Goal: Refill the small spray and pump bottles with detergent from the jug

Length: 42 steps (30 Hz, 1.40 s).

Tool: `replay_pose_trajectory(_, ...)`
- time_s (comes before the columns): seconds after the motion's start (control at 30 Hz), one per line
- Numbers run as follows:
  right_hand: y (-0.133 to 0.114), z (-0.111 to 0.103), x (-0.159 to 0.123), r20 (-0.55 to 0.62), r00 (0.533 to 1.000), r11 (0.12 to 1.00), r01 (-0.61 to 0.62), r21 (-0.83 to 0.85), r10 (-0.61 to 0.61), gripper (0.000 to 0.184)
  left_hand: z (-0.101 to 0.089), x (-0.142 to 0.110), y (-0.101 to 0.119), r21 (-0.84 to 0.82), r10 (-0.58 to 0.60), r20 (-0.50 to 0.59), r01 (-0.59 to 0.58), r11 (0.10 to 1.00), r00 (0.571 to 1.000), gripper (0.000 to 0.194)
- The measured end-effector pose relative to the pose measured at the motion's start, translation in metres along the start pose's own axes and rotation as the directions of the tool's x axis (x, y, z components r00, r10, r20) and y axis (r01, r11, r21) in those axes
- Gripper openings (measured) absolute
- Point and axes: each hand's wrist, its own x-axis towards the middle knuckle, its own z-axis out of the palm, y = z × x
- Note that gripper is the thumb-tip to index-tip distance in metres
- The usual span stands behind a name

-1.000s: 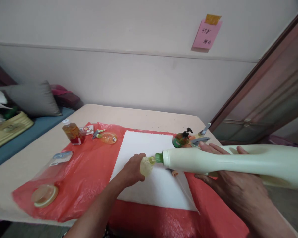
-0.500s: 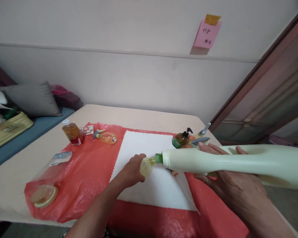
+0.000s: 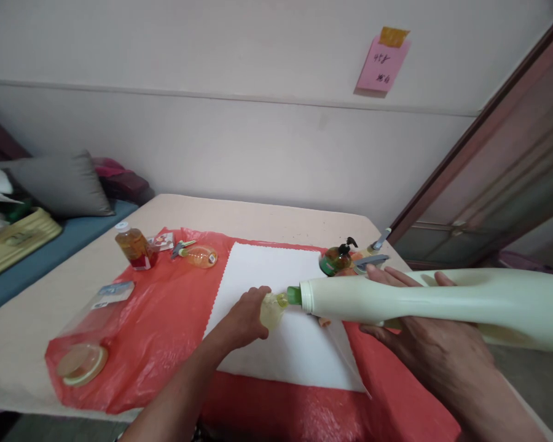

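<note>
**Two Bottles Held Mouth to Mouth Over the White Mat**

In the head view, your large pale green bottle point(image 3: 350, 298) had shifted a touch to the left since the previous frame, and the pink note point(image 3: 382, 66) hung nearer the wall point(image 3: 258, 141), its shadow thinner. The small yellowish bottle point(image 3: 270, 312) had stayed in place.

A red plastic sheet point(image 3: 175, 313) lay on the pale table point(image 3: 258, 212), with the white mat point(image 3: 271, 261) upon it. A grey pillow point(image 3: 62, 184) lay on the blue bench point(image 3: 92, 222) at the left.

Your left hand point(image 3: 250, 316) had its fingers curled round the small yellowish bottle, above the mat. Your right hand point(image 3: 435, 347) clasped the large pale green bottle, fingers over its upper side; the green piece point(image 3: 294, 296) at its mouth met the small one's neck.

The black-topped pump bottle point(image 3: 336, 260) stood just beyond the large one, which partly hid an orange item point(image 3: 324, 321). An amber bottle point(image 3: 136, 247) and an orange spray bottle point(image 3: 201, 256) were well apart, leftward.
</note>
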Motion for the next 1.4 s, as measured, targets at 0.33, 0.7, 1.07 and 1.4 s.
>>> replay_pose_trajectory(0.33, -0.0011, -0.0003, 0.0007, -0.004, 1.0, 1.0, 0.001, 0.016, -0.001, 0.057, -0.0002, 0.0, -0.0001, -0.009, 0.014, -0.004, -0.014, 1.0, 1.0, 0.081)
replay_pose_trajectory(0.7, -0.0021, -0.0004, 0.0035, -0.012, 1.0, 1.0, 0.007, -0.008, -0.007, 0.055, 0.0022, -0.0011, -0.0021, -0.013, 0.022, -0.005, -0.022, 1.0, 1.0, 0.083)
replay_pose_trajectory(1.07, -0.0007, 0.0014, 0.0002, 0.016, 1.0, 1.0, -0.008, 0.004, 0.008, 0.058, 0.0002, -0.0005, -0.0007, -0.011, 0.018, -0.003, -0.018, 1.0, 1.0, 0.084)
replay_pose_trajectory(1.4, -0.0013, -0.0015, 0.0017, -0.008, 1.0, 1.0, 0.012, -0.022, -0.012, 0.054, 0.0012, 0.0007, -0.0026, -0.019, 0.037, -0.004, -0.037, 0.999, 0.999, 0.078)
